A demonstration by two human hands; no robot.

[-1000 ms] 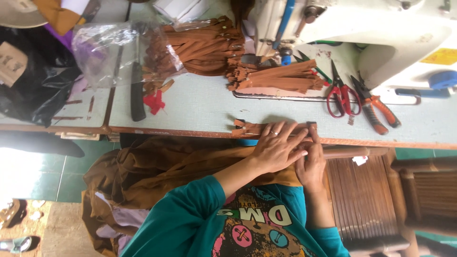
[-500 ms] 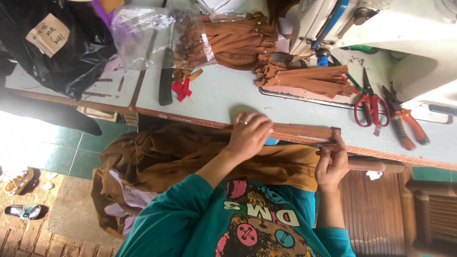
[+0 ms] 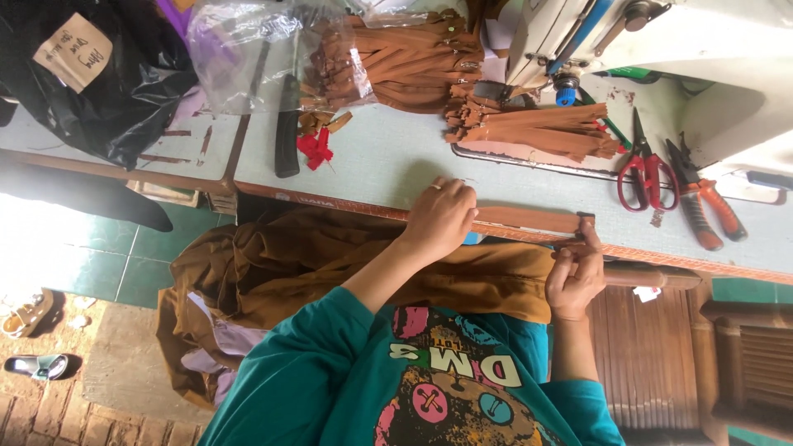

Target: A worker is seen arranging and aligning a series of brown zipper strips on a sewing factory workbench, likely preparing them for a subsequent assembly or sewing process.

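Observation:
A long brown zipper strip (image 3: 529,220) lies stretched along the near edge of the pale green table (image 3: 388,165). My left hand (image 3: 442,219), a ring on one finger, presses down on the strip's left part. My right hand (image 3: 576,272) pinches the strip's right end at the table edge. A brown garment (image 3: 330,256) is bunched on my lap under both arms. Further back on the table lie a pile of brown zipper strips (image 3: 529,128) and a bigger bundle of them (image 3: 413,58).
Red-handled scissors (image 3: 648,169) and orange-handled pliers (image 3: 702,202) lie at the right, below a white sewing machine (image 3: 661,33). A black tool (image 3: 287,124), red scraps (image 3: 315,149), a clear plastic bag (image 3: 256,49) and a black bag (image 3: 99,74) are at the left. A wooden chair (image 3: 652,355) stands lower right.
My hands were together on the strip; they have drawn apart, the left sliding left along it and the right holding the end. The view has shifted left.

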